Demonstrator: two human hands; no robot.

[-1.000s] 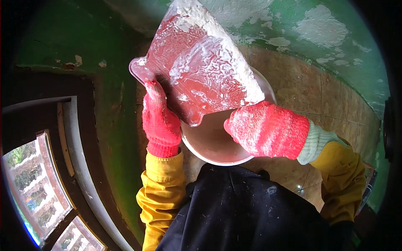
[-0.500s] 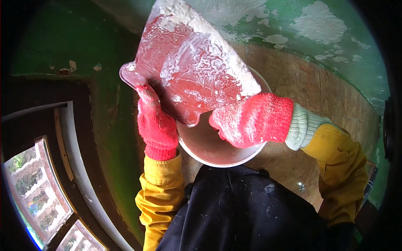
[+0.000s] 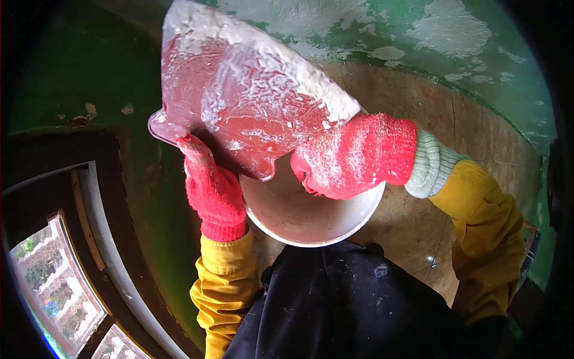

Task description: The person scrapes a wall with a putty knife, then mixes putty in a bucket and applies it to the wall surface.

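Observation:
A red plastic plastering board, smeared with white putty, is held tilted over a white bucket. Thick putty lies along its far right edge. My left hand, in a red glove, grips the board by its near left edge, with the thumb on top. My right hand, gloved in red and dusted white, is closed in a fist above the bucket, against the board's right corner. Whatever it may hold is hidden by the glove and the board. The bucket's inside shows whitish walls; the board covers its far part.
A green wall with peeling white patches rises ahead. Brown tiles run along its foot. To the left are a dark frame and a window. My dark apron hangs just behind the bucket.
The board and both hands have shifted left, and the board has turned so it leans further left. The bucket appears slightly lower and more of its inside shows. My grip looks unchanged.

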